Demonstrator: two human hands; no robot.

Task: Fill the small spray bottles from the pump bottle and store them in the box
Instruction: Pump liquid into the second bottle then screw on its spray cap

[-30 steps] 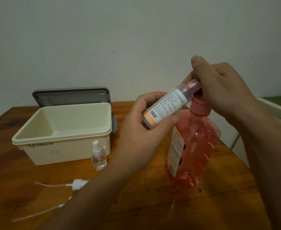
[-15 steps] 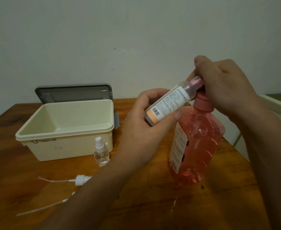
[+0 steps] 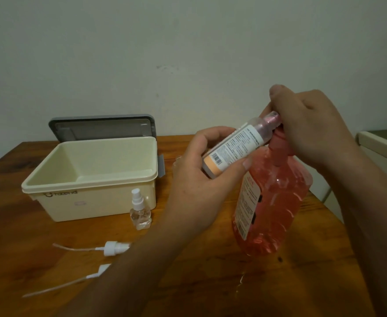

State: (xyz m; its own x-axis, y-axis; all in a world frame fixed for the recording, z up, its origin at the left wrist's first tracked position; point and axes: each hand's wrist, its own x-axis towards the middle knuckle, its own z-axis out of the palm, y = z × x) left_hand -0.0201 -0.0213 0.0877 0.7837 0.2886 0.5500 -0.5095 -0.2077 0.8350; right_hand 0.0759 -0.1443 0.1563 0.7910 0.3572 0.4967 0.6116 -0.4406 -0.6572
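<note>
**Filling stage.** You are holding the labelled spray bottle (image 3: 236,147) tilted in the air above the bench (image 3: 188,282), its open neck meeting the spout under your right hand (image 3: 313,126). Your left hand (image 3: 201,179) is wrapping its grip round the lower half of that bottle, thumb on the near side and fingers curled over the far side, clamped on the label. Your right grip is curling over the head of the pump bottle (image 3: 272,202), which is standing on the bench, nearly full of pink liquid. Your fingers are hiding the spout itself.

**Handling, as judged.** The small bottle is looking light and thin-walled, so a hard squeeze is likely to deform it. Holding it at the labelled waist, where paper gives friction, is the sound choice. The pump bottle is probably heavy and steady, so take it at the head and press straight down. A wet streak (image 3: 240,281) is glinting on the bench in front, so the bottles may be getting slippery.

**Surroundings.** The box (image 3: 96,202) is standing open to the left, its lid (image 3: 101,129) propped behind. A capped spray bottle (image 3: 139,211) is standing just in front of it. A loose spray head (image 3: 113,247) and a second spray head (image 3: 101,269) are lying nearer you.
</note>
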